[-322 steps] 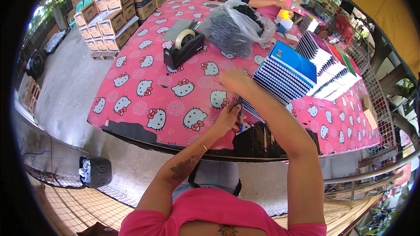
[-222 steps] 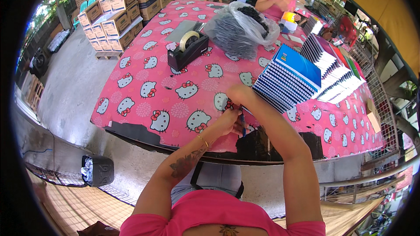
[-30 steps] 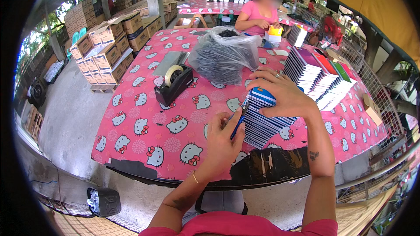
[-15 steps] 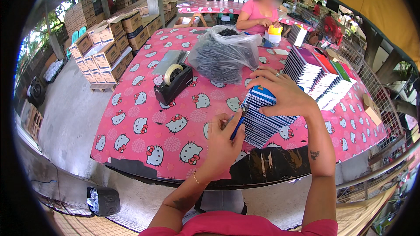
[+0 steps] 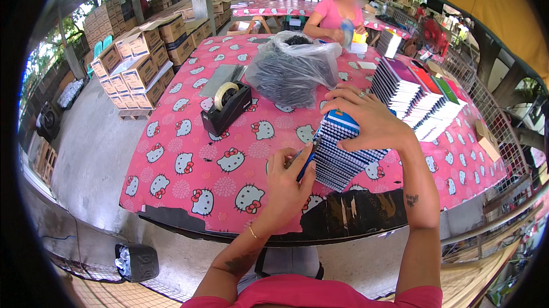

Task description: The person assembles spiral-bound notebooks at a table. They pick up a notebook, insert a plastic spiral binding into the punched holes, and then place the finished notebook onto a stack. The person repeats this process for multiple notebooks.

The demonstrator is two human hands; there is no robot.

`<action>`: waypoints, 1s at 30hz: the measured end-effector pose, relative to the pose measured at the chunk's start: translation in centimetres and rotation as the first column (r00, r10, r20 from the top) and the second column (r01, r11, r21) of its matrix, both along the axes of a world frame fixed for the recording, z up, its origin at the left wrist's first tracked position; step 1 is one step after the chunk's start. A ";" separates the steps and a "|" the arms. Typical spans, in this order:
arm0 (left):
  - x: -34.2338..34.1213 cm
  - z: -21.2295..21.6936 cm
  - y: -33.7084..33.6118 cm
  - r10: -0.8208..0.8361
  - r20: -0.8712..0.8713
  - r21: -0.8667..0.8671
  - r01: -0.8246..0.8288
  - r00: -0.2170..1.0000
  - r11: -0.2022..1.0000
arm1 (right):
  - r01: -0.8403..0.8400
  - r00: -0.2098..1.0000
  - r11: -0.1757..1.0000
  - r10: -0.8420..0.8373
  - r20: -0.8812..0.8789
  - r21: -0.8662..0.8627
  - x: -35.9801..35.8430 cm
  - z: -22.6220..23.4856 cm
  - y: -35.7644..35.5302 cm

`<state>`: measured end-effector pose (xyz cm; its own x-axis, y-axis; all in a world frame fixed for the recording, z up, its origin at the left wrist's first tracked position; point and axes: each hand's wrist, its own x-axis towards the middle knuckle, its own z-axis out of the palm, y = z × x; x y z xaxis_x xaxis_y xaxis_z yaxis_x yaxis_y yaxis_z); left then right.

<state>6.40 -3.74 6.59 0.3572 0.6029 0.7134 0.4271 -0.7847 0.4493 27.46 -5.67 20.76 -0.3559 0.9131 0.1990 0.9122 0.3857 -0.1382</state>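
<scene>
A stack of blue-covered spiral notebooks (image 5: 346, 162) stands near the table's front edge, its coil ends facing left. My right hand (image 5: 369, 116) is spread over the top of the stack, fingers curled over the far edge and thumb down the near side, gripping it. Blue-handled pliers (image 5: 306, 165) are in my left hand (image 5: 290, 179), which is closed around them. Their dark tip meets the upper left edge of the stack, at the coil ends. My palm and fingers hide part of the handles.
On the pink patterned table (image 5: 229, 159) stand a black tape dispenser (image 5: 227, 109) and a clear bag of dark coils (image 5: 294, 71). More notebook stacks (image 5: 409, 94) with purple, red and green covers are at right. A co-worker (image 5: 337, 19) sits across; cartons (image 5: 137, 71) are piled left.
My left hand and the pliers have shifted slightly up and left along the stack's edge. My right hand stays put. Across the table, the co-worker's hand has moved left.
</scene>
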 end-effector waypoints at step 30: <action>-0.6 -2.3 0.9 -0.094 0.742 -0.630 0.738 0.664 0.241 | -0.003 1.000 1.000 0.003 0.003 -0.010 -0.2 0.1 0.1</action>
